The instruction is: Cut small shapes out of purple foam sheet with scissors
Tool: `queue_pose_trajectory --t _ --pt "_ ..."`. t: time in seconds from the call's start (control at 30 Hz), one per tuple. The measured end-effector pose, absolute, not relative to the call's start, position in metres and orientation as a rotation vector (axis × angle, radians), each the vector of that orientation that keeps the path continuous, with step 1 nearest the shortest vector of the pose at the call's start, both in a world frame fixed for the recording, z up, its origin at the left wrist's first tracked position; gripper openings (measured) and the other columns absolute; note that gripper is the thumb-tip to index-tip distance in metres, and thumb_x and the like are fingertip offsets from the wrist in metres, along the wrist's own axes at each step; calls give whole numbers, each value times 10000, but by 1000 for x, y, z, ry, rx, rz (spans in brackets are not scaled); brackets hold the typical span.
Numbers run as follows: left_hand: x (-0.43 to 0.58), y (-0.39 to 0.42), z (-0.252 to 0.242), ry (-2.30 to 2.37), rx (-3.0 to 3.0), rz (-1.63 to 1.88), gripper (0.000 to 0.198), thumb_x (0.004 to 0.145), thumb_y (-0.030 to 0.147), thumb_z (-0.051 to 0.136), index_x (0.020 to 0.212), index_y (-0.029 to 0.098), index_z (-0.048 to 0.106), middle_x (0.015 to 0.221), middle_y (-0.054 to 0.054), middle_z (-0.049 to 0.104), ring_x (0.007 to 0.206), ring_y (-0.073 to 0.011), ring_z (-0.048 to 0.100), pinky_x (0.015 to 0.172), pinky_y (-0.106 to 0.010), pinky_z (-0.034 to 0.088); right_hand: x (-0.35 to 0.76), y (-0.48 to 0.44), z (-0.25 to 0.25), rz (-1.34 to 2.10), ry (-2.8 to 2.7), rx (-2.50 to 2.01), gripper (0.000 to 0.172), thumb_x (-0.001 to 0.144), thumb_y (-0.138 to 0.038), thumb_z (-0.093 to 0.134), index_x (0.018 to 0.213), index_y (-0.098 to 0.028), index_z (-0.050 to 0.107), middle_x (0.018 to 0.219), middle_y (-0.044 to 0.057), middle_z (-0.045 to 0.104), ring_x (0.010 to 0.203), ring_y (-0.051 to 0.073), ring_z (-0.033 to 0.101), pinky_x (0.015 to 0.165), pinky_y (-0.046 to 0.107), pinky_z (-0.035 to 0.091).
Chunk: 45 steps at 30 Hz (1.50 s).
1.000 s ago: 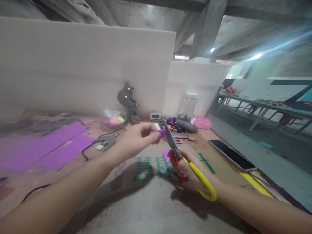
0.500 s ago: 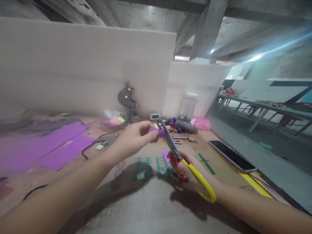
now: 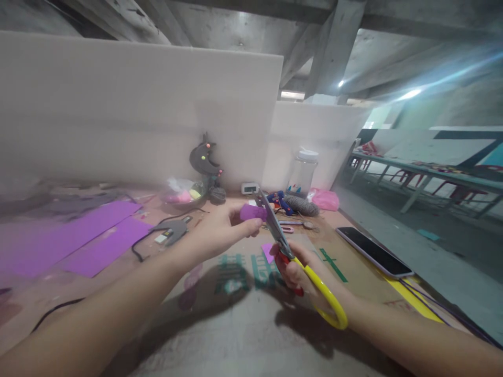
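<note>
Far left, two purple sheets (image 3: 78, 235) lie flat, kinda blurry toward the edge. Next over, a black cable (image 3: 136, 254) loops beside a grey piece (image 3: 178, 229), and behind that there's a see-through bowl (image 3: 203, 191) with pink and yellow stuff in it. A dark crescent moon (image 3: 200, 158) with coloured dots stands just right of the bowl.

Left hand (image 3: 216, 228) is pinching a small purple strip (image 3: 250, 212) between thumb and fingers, up in the air mid-desk. The scissors (image 3: 280, 234) have their blades right at the strip's right end; can't tell if it's actually between them. Below, a purple scrap (image 3: 268, 252) sits on the cardboard (image 3: 353, 272).

Right hand (image 3: 304, 283) is wrapped around the scissors' red and yellow handles. Behind it: blue glue gun (image 3: 283, 203), grey yarn (image 3: 302, 205), clear bottle (image 3: 302, 173), pink bag (image 3: 324, 199). Phone (image 3: 375, 252) lies face up farther right.
</note>
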<state>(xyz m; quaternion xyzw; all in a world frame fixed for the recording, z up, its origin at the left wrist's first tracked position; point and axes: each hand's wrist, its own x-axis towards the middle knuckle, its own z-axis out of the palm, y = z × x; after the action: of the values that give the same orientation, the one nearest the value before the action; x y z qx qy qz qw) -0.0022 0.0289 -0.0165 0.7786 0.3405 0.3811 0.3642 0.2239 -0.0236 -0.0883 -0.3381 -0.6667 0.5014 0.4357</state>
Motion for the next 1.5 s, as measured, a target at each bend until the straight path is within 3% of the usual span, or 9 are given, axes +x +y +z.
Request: queue_pose_trajectory --t 0.4,0.77,1.1,1.5 --pt "6 23 -14 817 1806 1153 157 890 312 620 889 159 657 836 -20 703 845 -160 679 824 -284 537 224 -27 -91 1205 -1709 -827 525 878 -684 613 1082 -203 562 726 -47 395 547 91 315 460 221 265" --pt "10 14 -17 781 1815 1143 142 875 290 630 926 175 696 909 -16 721 859 -163 676 810 -277 520 227 -33 -85 1145 -1829 -836 574 890 -742 530 1167 -240 547 958 44 530 709 152 451 604 275 375" --pt "13 12 -15 748 1754 1171 120 887 257 615 883 157 682 771 1 686 781 -131 652 766 -242 520 227 -31 -87 1154 -1837 -753 548 927 -702 519 1164 -208 522 814 -6 440 636 128 373 568 266 349" --pt "14 11 -15 736 1769 1173 106 882 244 620 899 155 675 816 -1 680 786 -123 646 768 -232 523 227 -32 -87 1163 -1841 -760 553 942 -700 495 1176 -200 511 817 -8 430 640 125 375 572 271 346"
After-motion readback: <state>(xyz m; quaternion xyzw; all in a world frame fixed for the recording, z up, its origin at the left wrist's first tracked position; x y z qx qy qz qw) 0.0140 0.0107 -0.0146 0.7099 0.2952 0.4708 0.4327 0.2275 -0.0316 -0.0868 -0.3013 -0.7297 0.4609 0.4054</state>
